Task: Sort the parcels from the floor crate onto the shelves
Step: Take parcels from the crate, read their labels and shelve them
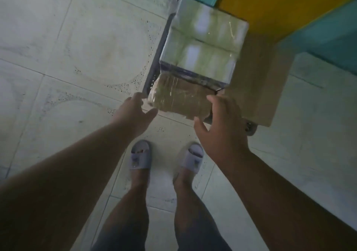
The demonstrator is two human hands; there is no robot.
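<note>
A dark plastic floor crate holds parcels. A small brown parcel wrapped in clear tape lies at the crate's near end. Behind it sits a larger box in glossy tape with a blue band. My left hand hangs open just left of the brown parcel, fingers spread near its corner. To the parcel's right is my right hand, open, with the fingers at its edge and the thumb below. Neither hand grips it.
A plain cardboard box stands right of the crate. Yellow and teal shelf panels rise at the upper right. My feet in pale slippers stand on the tiled floor just short of the crate.
</note>
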